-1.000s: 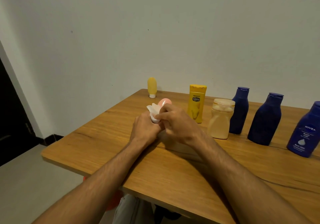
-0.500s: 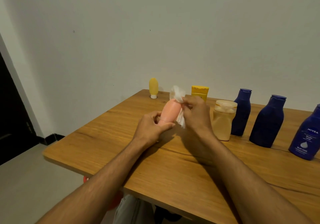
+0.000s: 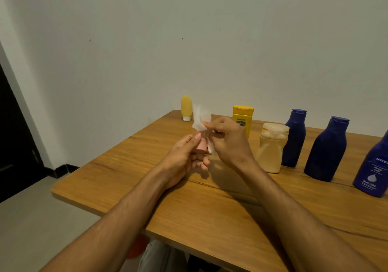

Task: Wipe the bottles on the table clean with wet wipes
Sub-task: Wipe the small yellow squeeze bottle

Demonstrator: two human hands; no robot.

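Observation:
My left hand (image 3: 184, 156) grips a small pink bottle (image 3: 202, 145) above the wooden table (image 3: 210, 208); only a short part of the bottle shows between my fingers. My right hand (image 3: 228, 141) pinches a white wet wipe (image 3: 199, 118) that is wrapped over the bottle's upper end and sticks up above it. Along the back stand a small yellow tube (image 3: 186, 108), a yellow bottle (image 3: 243, 118), a dented cream bottle (image 3: 271, 147) and three dark blue bottles (image 3: 294, 137) (image 3: 326, 150) (image 3: 373, 168).
The table's left corner and front edge lie close to my forearms. A white wall stands right behind the row of bottles. A dark doorway (image 3: 14, 135) is at the far left, with grey floor (image 3: 31, 219) below.
The pink bottle has sunk deeper into my left hand, so less of it shows. My right hand has moved the wipe up to the bottle's top end.

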